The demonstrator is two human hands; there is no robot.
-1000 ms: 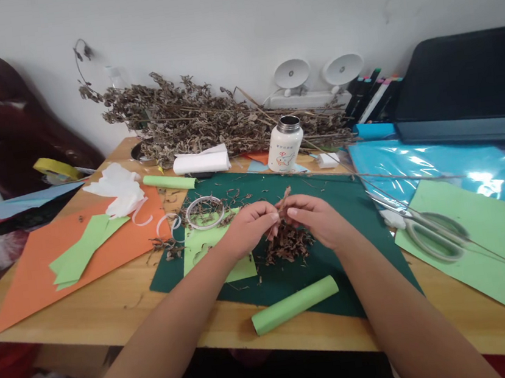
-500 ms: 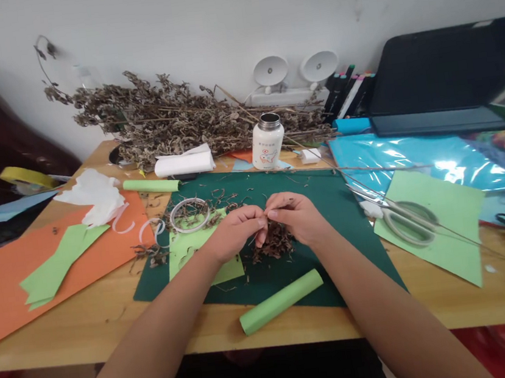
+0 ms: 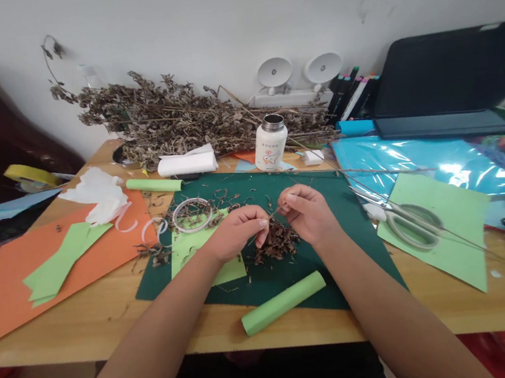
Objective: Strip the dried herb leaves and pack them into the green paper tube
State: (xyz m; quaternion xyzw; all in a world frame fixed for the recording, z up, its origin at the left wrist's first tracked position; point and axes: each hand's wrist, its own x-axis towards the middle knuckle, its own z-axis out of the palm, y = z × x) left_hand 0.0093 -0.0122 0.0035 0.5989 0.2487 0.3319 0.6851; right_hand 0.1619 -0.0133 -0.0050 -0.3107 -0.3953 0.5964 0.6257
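Brown leaves (image 3: 278,244) lie heaped on the mat (image 3: 343,221) at six o'clock from the thin stem (image 3: 275,212) I watch my left hand (image 3: 244,230) and right hand (image 3: 306,214) pinch, the hands themselves just apart. From the heap, the bottle (image 3: 270,147) stands at twelve o'clock, the near green roll (image 3: 284,303) at six.
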